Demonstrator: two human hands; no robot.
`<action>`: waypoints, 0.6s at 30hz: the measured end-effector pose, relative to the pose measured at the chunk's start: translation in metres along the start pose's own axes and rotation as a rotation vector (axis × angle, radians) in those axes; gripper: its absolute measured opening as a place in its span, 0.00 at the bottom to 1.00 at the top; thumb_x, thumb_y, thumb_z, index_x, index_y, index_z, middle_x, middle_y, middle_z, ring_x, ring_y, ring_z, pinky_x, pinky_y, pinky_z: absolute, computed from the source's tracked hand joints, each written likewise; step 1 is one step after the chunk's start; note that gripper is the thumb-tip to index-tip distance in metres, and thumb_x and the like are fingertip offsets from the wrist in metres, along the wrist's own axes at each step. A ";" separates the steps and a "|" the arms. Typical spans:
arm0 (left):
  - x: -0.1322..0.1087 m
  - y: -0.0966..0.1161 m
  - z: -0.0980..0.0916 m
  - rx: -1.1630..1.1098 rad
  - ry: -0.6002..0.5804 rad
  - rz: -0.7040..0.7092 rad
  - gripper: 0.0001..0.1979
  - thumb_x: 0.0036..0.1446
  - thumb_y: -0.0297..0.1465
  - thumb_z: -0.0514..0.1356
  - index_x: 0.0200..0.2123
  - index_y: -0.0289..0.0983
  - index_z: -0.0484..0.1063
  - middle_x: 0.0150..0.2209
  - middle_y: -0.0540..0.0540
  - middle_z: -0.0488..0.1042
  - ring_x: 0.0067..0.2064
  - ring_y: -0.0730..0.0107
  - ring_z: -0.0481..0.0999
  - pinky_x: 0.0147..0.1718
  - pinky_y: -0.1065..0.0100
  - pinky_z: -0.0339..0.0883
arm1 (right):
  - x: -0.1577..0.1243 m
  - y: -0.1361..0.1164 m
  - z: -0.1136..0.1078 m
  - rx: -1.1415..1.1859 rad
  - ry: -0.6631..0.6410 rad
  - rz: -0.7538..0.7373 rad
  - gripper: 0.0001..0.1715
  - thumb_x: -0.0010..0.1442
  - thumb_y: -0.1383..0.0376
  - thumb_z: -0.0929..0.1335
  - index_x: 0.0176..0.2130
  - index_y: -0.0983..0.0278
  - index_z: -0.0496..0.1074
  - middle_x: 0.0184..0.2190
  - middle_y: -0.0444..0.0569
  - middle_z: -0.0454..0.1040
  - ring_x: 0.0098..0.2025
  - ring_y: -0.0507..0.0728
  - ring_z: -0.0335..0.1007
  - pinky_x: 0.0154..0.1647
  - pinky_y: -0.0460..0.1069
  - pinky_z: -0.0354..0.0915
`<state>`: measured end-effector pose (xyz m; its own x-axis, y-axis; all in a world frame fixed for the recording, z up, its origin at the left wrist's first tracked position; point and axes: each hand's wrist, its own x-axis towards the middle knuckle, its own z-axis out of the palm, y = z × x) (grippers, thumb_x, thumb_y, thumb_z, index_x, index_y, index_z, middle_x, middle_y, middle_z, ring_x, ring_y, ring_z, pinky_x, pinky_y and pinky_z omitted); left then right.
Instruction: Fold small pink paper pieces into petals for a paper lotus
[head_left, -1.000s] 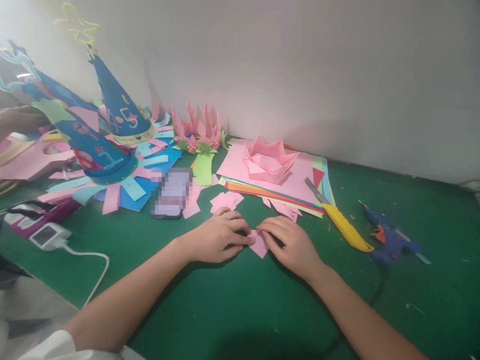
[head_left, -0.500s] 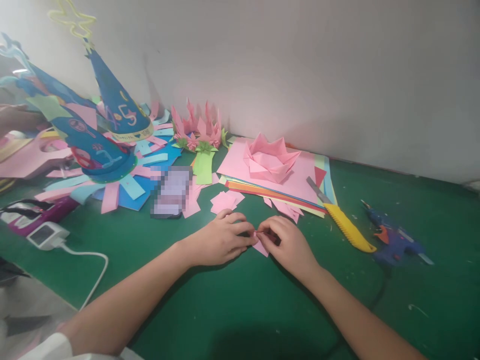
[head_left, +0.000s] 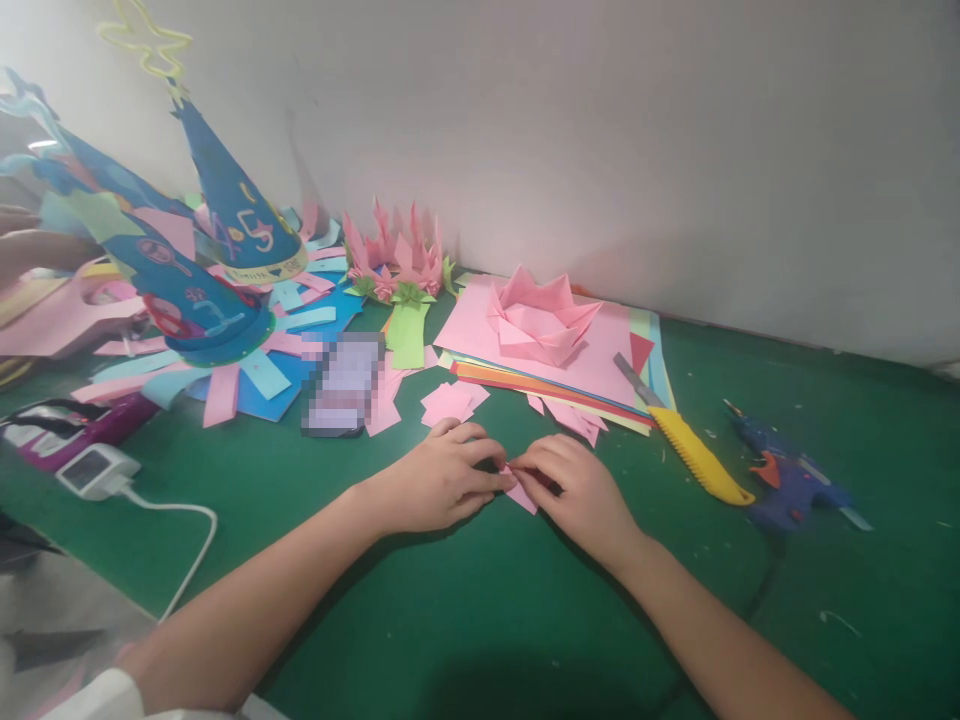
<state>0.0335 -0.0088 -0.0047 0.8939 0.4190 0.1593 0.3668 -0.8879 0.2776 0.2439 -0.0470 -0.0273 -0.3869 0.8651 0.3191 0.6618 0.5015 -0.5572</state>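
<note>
My left hand [head_left: 442, 478] and my right hand [head_left: 581, 490] meet over a small pink paper piece [head_left: 520, 494] lying on the green table [head_left: 465, 620]. Both hands pinch it with curled fingers, the left from the left edge, the right from above and the right. Most of the piece is hidden under the fingers. Just behind my left hand lies a little heap of pink paper squares [head_left: 450, 402]. More pink scraps [head_left: 571, 418] lie behind my right hand.
A stack of coloured sheets [head_left: 600, 365] carries a folded pink paper lotus [head_left: 541, 318]. A yellow utility knife [head_left: 694, 450] and blue glue gun [head_left: 787, 478] lie right. Blue paper cones [head_left: 225, 210], pink paper flowers [head_left: 394, 258], a phone [head_left: 343, 385] and a white charger [head_left: 94, 470] sit left.
The right fingers have curled in and pinched the pink piece, so less of it shows. Both hands stay in nearly the same place.
</note>
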 end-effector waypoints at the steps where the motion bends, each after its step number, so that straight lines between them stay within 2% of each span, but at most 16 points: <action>1: 0.000 0.000 0.000 -0.003 0.001 -0.003 0.14 0.64 0.32 0.49 0.47 0.45 0.71 0.45 0.45 0.70 0.46 0.62 0.63 0.45 0.59 0.54 | 0.000 0.001 0.000 -0.008 -0.005 -0.019 0.09 0.62 0.68 0.62 0.34 0.63 0.72 0.30 0.49 0.72 0.33 0.55 0.66 0.34 0.51 0.62; 10: -0.002 -0.001 0.002 -0.016 0.022 -0.008 0.13 0.63 0.32 0.51 0.47 0.45 0.71 0.45 0.45 0.69 0.47 0.63 0.64 0.45 0.60 0.54 | -0.001 0.008 -0.003 -0.091 -0.054 -0.165 0.10 0.63 0.69 0.62 0.38 0.64 0.73 0.33 0.50 0.73 0.35 0.55 0.66 0.36 0.50 0.64; 18: -0.002 -0.001 0.001 -0.020 -0.005 -0.019 0.14 0.64 0.33 0.50 0.48 0.45 0.71 0.46 0.45 0.69 0.48 0.62 0.63 0.46 0.59 0.54 | -0.001 0.007 -0.006 -0.139 -0.090 -0.221 0.13 0.65 0.68 0.60 0.38 0.65 0.74 0.32 0.51 0.73 0.34 0.55 0.65 0.34 0.49 0.63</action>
<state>0.0318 -0.0091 -0.0063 0.8881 0.4347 0.1493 0.3785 -0.8760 0.2990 0.2528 -0.0441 -0.0274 -0.5831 0.7340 0.3482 0.6346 0.6791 -0.3689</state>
